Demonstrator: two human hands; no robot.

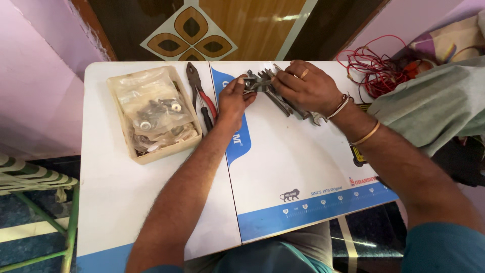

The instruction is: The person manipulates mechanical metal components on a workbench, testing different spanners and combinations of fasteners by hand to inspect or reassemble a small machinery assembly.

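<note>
A: We've got both hands on the bunch of metal spanners (275, 91), top middle of the frame. Left hand (233, 98) pinches one end w/ thumb & fingers; right hand (308, 88) lies over the rest, fingers curled down on them.

B: They look hard & heavy, prob. smooth & a bit slippy. We think the flat middle bars are best to grab, not the jaw ends.

A: The white and blue board (283, 167) looks flat & smooth. Red-handled pliers (200, 93) lie just left, then a tray of bagged bits (151, 114).

B: Red wires (376, 68) & grey cloth (434, 103) upper right. Pink walls, patterned floor.
</note>
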